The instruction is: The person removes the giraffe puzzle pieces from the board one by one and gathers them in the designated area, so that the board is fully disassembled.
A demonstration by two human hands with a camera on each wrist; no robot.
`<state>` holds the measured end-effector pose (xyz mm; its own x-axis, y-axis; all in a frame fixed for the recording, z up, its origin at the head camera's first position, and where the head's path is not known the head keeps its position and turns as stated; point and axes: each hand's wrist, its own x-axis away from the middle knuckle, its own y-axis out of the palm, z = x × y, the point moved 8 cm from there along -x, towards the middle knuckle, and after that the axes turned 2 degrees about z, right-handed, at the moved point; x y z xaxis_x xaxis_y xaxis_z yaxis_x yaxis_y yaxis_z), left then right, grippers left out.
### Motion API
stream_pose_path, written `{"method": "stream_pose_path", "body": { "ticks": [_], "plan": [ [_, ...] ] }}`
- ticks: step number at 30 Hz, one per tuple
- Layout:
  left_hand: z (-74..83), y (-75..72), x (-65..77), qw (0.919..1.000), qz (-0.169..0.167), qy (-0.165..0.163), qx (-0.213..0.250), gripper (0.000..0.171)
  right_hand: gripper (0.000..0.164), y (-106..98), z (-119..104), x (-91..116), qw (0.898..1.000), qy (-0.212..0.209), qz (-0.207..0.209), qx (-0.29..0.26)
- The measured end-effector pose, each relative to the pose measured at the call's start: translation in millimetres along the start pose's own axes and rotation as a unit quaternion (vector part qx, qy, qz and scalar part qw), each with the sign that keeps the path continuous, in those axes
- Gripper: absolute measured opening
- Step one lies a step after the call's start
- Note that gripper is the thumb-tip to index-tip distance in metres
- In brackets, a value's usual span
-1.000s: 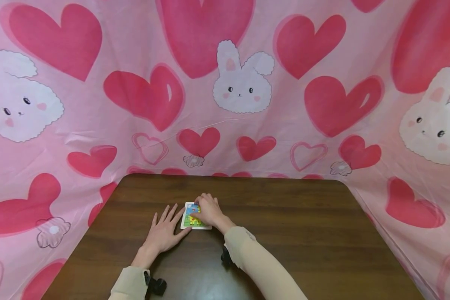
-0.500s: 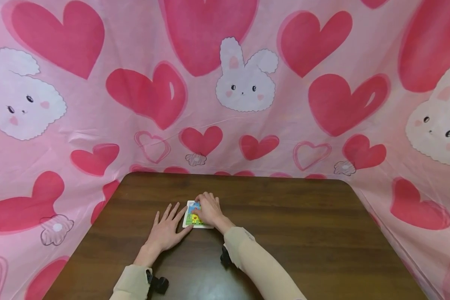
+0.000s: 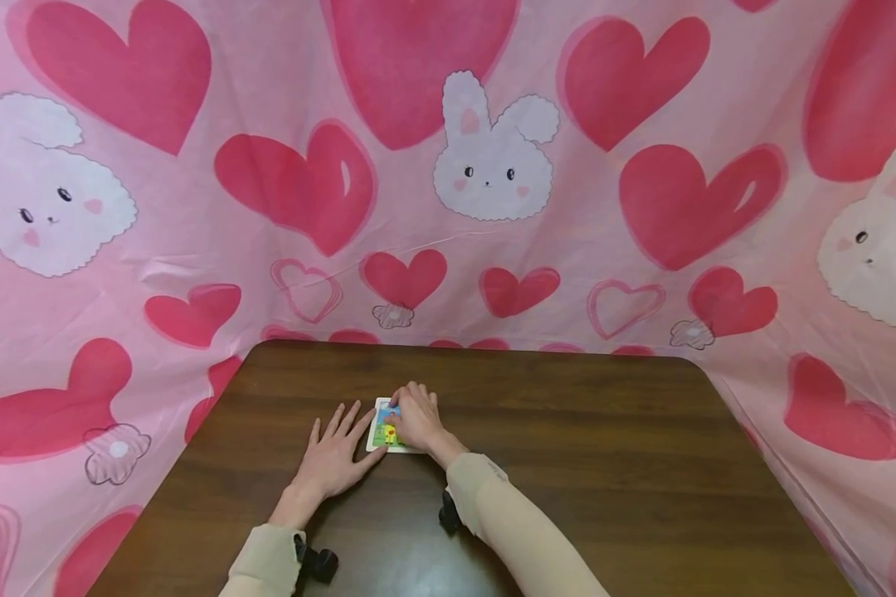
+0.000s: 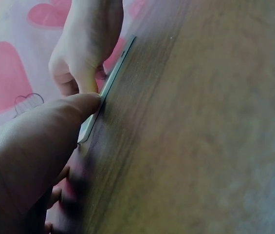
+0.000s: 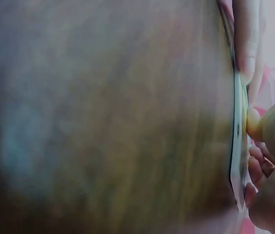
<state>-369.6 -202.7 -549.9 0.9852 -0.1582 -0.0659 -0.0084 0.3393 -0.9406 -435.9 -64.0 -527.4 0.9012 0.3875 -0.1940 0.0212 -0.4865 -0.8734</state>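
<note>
A small flat puzzle board (image 3: 383, 430) with a white border and a blue, green and yellow picture lies on the brown table. My left hand (image 3: 330, 458) is spread flat at its left side, the thumb touching the near edge and the index fingertip by the upper left. My right hand (image 3: 420, 419) bends over the right half of the board and covers it. In the right wrist view the right thumb (image 5: 255, 124) touches the top face of the board (image 5: 236, 122), with the other fingers curled by it. What lies beneath those fingers is hidden.
Dark wooden table (image 3: 582, 464) surrounds the board on all sides. A pink cloth (image 3: 463, 240) with hearts and rabbit faces hangs behind and beside it. Black wrist cameras (image 3: 321, 565) sit at both cuffs.
The head view has shifted slightly, so everything appears a little to the right. The right hand covers a bit more of the picture; the left hand keeps its place at the board.
</note>
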Motion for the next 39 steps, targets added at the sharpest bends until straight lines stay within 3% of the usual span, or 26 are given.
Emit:
{"method": "stream_pose_path", "body": {
  "ticks": [7,13,19,28,39],
  "plan": [
    [3.3,-2.9,0.9,0.9996,0.023,0.012,0.013,0.084,0.037,-5.6,-4.2,5.0,0.997,-0.011,0.017,0.068],
    [2.1,-5.2,-0.3,0.9998,0.016,0.008,0.006,0.082,0.049,-5.1,-6.4,4.8,0.994,-0.023,0.022,0.108],
    [1.1,-2.3,-0.6,1.0,0.007,0.005,0.001,0.082,0.055,-1.1,-2.8,2.0,0.996,-0.013,-0.002,0.093],
    [-5.2,2.6,-2.6,0.9991,0.036,0.019,0.008,0.086,0.049,-1.0,-2.8,-0.7,0.999,-0.011,0.003,0.041],
    [0.1,-1.9,-0.3,0.9998,0.014,0.008,0.01,0.082,0.048,1.7,-3.5,0.8,0.998,0.002,0.011,0.056]
  ]
}}
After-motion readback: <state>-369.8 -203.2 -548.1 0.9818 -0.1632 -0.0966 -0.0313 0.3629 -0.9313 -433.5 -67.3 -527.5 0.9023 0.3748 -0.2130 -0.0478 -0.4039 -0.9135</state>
